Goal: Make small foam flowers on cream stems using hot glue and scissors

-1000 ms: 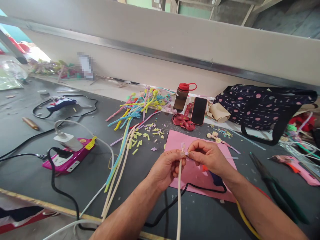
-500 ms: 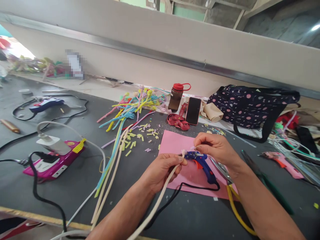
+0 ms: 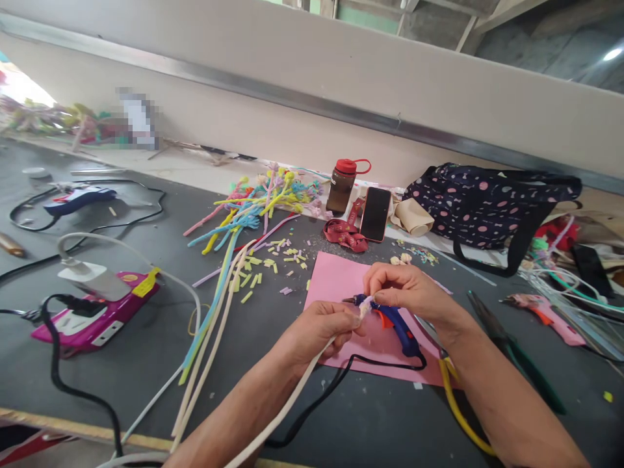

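Observation:
My left hand (image 3: 319,330) is closed around the upper end of a long cream fuzzy stem (image 3: 287,409) that slants down to the table's front edge. My right hand (image 3: 404,289) pinches the small pale curled tip (image 3: 364,307) at the top of that stem, fingers pressed together. Just behind the tip lies a blue glue gun (image 3: 392,323) with an orange trigger on a pink paper sheet (image 3: 336,276); its black cord runs off toward the front.
A heap of coloured fuzzy stems (image 3: 263,201) and cut bits lies left of the pink sheet. A magenta power strip (image 3: 95,312) with plugs sits at left. A bottle (image 3: 341,185), phone (image 3: 375,214), spotted bag (image 3: 487,205), dark pliers (image 3: 507,344) and a pink glue gun (image 3: 548,312) lie behind and right.
The stem has tilted from upright to slanting left, and both hands have dropped lower with the tip close to the blue glue gun. The camera view has shifted right.

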`<state>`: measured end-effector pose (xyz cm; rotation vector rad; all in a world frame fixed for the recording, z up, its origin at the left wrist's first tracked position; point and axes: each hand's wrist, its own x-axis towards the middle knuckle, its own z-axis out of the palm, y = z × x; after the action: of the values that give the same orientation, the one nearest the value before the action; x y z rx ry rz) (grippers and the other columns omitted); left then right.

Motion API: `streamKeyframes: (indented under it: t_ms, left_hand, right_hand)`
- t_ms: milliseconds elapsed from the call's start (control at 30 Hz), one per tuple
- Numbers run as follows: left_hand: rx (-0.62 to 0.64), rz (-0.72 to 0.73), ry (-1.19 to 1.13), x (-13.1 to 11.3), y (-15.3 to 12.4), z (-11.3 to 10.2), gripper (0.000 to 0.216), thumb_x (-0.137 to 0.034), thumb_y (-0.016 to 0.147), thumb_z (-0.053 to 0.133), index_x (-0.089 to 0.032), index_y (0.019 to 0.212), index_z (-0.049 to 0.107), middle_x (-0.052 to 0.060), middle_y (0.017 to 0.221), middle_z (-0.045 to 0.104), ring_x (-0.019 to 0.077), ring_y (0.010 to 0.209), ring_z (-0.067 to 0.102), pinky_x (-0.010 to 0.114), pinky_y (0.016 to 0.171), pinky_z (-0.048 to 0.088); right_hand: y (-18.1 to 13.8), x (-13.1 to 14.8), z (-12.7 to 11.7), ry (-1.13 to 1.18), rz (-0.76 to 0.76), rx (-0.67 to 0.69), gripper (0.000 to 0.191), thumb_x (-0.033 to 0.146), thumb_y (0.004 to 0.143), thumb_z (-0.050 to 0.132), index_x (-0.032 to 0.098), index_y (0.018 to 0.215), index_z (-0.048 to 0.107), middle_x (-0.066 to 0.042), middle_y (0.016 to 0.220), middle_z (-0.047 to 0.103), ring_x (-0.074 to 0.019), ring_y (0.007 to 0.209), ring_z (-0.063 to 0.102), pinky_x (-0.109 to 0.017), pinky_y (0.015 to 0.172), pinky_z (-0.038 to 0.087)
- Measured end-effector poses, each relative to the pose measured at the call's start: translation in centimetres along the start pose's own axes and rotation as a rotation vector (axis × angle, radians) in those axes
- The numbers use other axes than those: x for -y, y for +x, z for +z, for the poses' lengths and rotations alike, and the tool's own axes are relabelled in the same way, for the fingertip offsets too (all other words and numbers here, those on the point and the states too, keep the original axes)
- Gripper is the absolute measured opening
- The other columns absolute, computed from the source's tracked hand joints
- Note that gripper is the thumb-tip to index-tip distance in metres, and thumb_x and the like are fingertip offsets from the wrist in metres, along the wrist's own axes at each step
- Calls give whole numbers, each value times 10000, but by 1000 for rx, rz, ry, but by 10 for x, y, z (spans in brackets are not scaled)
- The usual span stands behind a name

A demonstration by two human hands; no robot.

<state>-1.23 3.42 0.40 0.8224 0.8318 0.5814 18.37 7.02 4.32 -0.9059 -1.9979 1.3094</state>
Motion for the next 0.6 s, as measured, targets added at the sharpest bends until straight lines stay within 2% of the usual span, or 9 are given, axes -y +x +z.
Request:
streamKeyframes:
  t_ms: [233,600]
  left_hand:
    - [7,38,62,1,-2,0,168,-264,691,585,-134,630,672,-75,368,339,36,321,207,213,360,115]
    - [-14,2,97,-2,-3,2,149,-251,657,595,-137,596,668,-69,365,351,41,318,241,218,363,107]
  right_hand:
    - [1,-4,0,-31,-19,55,123,244,780,612,163,691,588,-31,823,551,-149,751,523,-274,681,413]
    - [-1,3,-7,-140,-100,144,137,248,813,589,162,706,596,-41,851,560,-160,802,537,-296,753,411]
